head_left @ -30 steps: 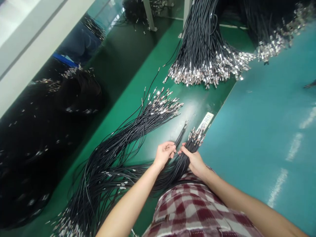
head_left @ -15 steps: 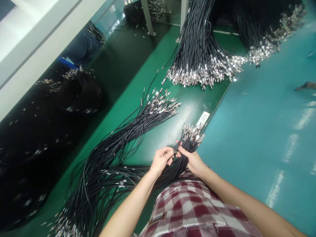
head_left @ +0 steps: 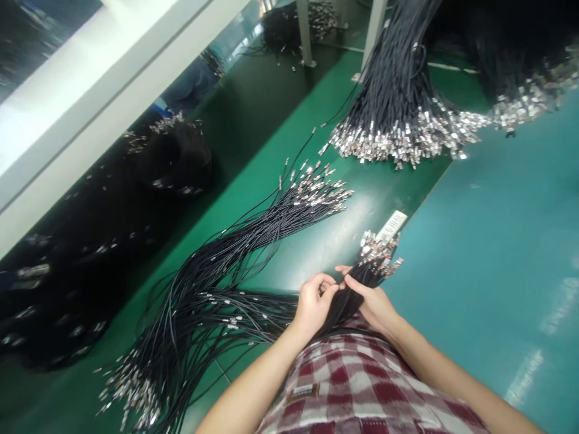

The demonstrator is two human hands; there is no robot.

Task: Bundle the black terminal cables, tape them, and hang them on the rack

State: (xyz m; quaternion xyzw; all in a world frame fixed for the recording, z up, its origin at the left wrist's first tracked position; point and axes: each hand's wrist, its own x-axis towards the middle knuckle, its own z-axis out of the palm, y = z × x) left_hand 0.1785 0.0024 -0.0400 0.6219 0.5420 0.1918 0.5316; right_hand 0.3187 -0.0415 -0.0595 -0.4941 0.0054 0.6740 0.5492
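A bundle of thin black cables (head_left: 371, 274) with silvery metal ends lies across my lap, its ends pointing away from me. My right hand (head_left: 373, 303) is closed round this bundle a little below the ends, thumb on the near side. Close beside it on the left, my left hand (head_left: 316, 301) pinches a thin black cable at the bundle's side. The fingertips of both hands almost meet, and the pinched part is mostly hidden. From my hands the cables trail left into a larger heap of cables (head_left: 181, 313) on the green floor.
Another cable bunch (head_left: 280, 214) stretches over the floor ahead. A thick hanging bundle (head_left: 393, 96) stands at the upper right, by a table leg (head_left: 373, 39). A white table edge (head_left: 113, 90) crosses the upper left, with dark cable coils (head_left: 167, 157) beneath. A white label (head_left: 392, 225) sticks to the floor.
The view has shifted, so most things appear farther right. My left fingers have come closer to the bundle and the right hand; the right hand keeps its hold.
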